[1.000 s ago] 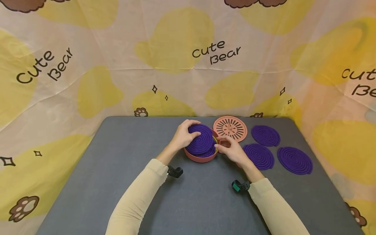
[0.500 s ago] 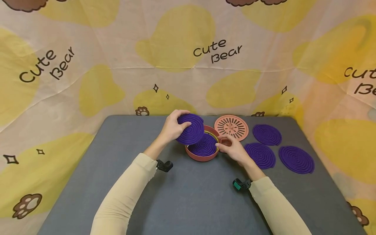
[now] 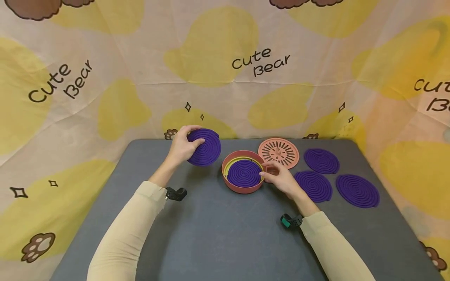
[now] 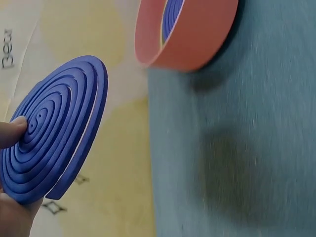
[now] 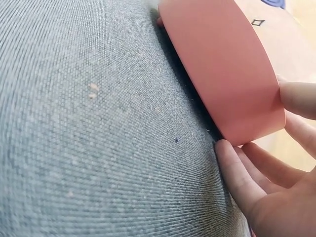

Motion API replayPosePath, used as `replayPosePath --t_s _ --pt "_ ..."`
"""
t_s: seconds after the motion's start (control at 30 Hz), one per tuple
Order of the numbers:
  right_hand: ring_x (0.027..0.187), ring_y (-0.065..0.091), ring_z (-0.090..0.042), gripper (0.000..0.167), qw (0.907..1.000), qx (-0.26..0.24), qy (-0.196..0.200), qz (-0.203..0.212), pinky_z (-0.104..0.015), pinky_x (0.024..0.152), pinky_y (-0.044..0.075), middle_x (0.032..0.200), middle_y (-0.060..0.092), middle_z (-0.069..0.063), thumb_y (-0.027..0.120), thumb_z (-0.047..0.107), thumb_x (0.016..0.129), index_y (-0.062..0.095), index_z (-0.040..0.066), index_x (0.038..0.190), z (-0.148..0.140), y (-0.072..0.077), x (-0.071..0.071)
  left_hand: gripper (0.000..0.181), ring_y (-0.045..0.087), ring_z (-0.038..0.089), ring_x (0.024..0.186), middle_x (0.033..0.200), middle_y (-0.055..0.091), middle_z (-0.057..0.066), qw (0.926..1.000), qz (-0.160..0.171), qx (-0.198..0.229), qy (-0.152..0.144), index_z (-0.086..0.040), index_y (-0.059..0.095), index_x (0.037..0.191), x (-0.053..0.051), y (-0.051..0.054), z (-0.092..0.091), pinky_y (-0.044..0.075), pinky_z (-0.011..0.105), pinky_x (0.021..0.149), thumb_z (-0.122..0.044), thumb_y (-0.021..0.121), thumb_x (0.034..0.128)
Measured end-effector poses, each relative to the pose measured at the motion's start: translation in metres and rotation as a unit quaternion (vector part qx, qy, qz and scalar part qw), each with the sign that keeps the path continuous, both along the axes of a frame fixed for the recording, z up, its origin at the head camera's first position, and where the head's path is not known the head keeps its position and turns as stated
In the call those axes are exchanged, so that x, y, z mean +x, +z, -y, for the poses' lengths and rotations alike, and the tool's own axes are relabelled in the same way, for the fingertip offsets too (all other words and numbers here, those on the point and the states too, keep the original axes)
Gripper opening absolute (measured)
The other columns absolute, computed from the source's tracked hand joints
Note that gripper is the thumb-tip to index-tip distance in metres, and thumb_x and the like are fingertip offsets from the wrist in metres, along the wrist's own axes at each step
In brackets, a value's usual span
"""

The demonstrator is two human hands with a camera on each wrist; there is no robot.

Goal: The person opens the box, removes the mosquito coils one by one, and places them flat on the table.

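Observation:
A purple mosquito coil (image 3: 207,149) is pinched in my left hand (image 3: 181,148), raised above the table's far edge. In the left wrist view the thumb presses on the face of this coil (image 4: 61,123), near its centre. To its right stands a round pink mosquito coil holder (image 3: 241,190) with a yellowish inner ring. Inside the holder lies another purple coil (image 3: 244,174). My right hand (image 3: 280,180) grips the holder's right side. The right wrist view shows its thumb at the rim of the holder (image 5: 224,69) and fingers low against the wall.
A pink slotted lid (image 3: 286,160) lies flat behind the right hand. Three more purple coils lie at the right: one at the back (image 3: 321,160), one near the right hand (image 3: 314,186), one farther right (image 3: 358,190). A patterned cloth (image 3: 211,47) hangs behind the grey table (image 3: 225,234).
My left hand has lifted the coil out of the holder and carried it left, uncovering the coil inside. The right hand has stayed at the holder's side.

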State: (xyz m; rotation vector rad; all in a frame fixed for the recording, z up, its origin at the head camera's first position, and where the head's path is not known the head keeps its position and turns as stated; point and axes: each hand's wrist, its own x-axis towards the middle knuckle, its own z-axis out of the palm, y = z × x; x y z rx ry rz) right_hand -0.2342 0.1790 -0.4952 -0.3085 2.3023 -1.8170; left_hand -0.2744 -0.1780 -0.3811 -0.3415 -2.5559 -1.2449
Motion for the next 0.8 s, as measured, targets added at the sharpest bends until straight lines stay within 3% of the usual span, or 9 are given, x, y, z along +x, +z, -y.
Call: replayPosePath --t_s 0.23,0.37,0.63,0.8 --pt "0.119 0.06 -0.036 0.048 1.0 0.001 -0.003 -0.002 -0.035 0.09 0.058 0.135 0.055 -0.025 0.071 0.021 0.098 0.054 -0.001 0.138 0.0 -0.002 0.0 0.042 0.055 0.037 0.121 0.129 0.06 0.021 0.999 -0.004 0.01 0.042 -0.001 0.064 0.131 -0.003 0.003 0.034 0.044 0.052 0.105 -0.006 0.076 0.0911" --pt "0.12 0.059 -0.036 0.048 1.0 0.0 -0.005 -0.001 -0.034 0.089 0.058 0.135 0.054 -0.025 0.071 0.021 0.098 0.055 0.0 0.138 0.0 -0.003 0.001 0.043 0.054 0.039 0.124 0.132 0.059 0.022 0.9974 0.005 0.022 0.068 0.0 0.063 0.132 -0.005 -0.002 0.049 0.043 0.052 0.107 -0.006 0.075 0.0919" --pt "0.12 0.059 -0.037 0.047 1.0 0.002 -0.007 0.004 -0.037 0.09 0.058 0.135 0.055 -0.024 0.072 0.022 0.098 0.055 0.002 0.138 0.0 -0.001 0.001 0.043 0.054 0.039 0.119 0.133 0.059 0.022 0.9912 0.033 0.049 0.118 0.0 0.062 0.134 -0.01 -0.026 0.072 0.045 0.052 0.103 -0.01 0.074 0.0934" --pt "0.12 0.059 -0.036 0.046 1.0 0.002 -0.007 0.005 -0.034 0.09 0.058 0.135 0.055 -0.023 0.071 0.022 0.098 0.056 0.003 0.137 0.001 -0.001 0.001 0.045 0.054 0.041 0.124 0.135 0.058 0.022 0.9875 0.055 0.045 0.141 -0.002 0.06 0.136 -0.012 -0.045 0.083 0.044 0.055 0.106 -0.013 0.073 0.0949"
